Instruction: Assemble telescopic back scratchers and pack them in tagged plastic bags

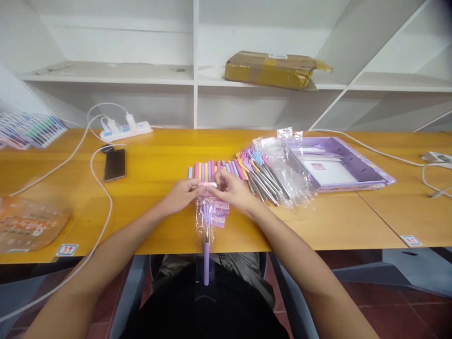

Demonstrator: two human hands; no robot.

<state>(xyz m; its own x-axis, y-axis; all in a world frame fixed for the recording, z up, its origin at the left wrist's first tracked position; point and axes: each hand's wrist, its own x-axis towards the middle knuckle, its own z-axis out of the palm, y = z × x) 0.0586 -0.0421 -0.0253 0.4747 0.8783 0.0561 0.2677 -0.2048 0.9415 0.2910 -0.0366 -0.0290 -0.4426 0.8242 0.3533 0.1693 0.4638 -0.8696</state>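
Observation:
My left hand (pixel 184 194) and my right hand (pixel 233 189) meet at the table's front, fingers pinched on a small pink header card (pixel 207 185). Below the card hangs a clear plastic bag with a purple back scratcher (pixel 206 254) inside, its hand-shaped end up and its handle over my lap. Several more pink cards (pixel 219 214) lie on the table beside the bag. Just beyond my hands is a row of coloured handles (pixel 203 170). To the right are several back scratchers (pixel 263 176) with metal shafts and coloured hand-shaped ends.
Clear plastic bags (pixel 296 181) lie beside an open purple box (pixel 353 181) at right. A phone (pixel 115 165), a power strip (pixel 127 131) and a loose white cable (pixel 110 207) are at left. An orange package (pixel 31 223) sits at far left. A taped parcel (pixel 271 70) rests on the shelf.

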